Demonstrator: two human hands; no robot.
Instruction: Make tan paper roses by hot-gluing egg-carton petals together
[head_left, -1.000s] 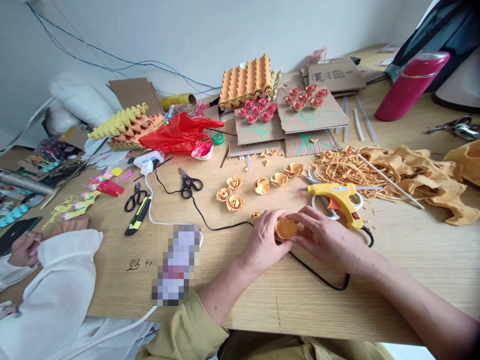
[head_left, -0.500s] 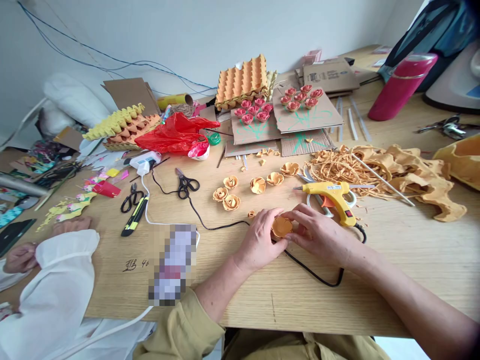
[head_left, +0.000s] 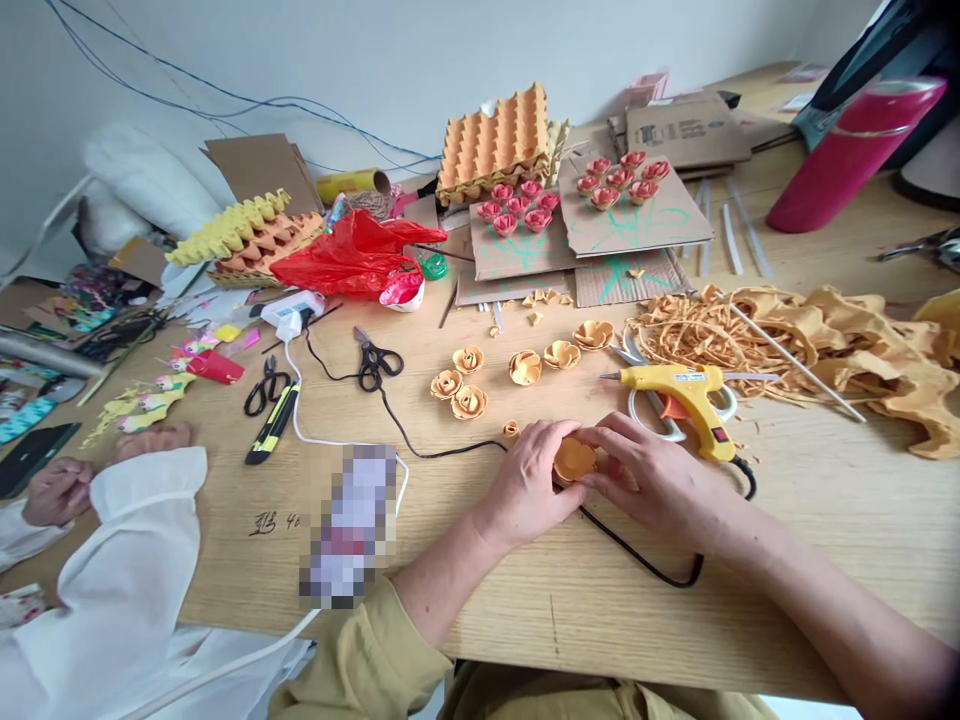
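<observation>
Grip closed from both sides: my left hand [head_left: 531,478] and right hand [head_left: 654,482] hold an orange flower cup [head_left: 574,460] over the bench [head_left: 615,630], left of the yellow glue gun [head_left: 679,385]. Shaping it seems the step; the next move calls for gentle, even pressure.

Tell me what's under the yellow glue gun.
White-handled scissors lie under the yellow glue gun, with parts of the blades and handle loops sticking out. The scissors' middle and the tabletop right beneath the gun are covered.
</observation>
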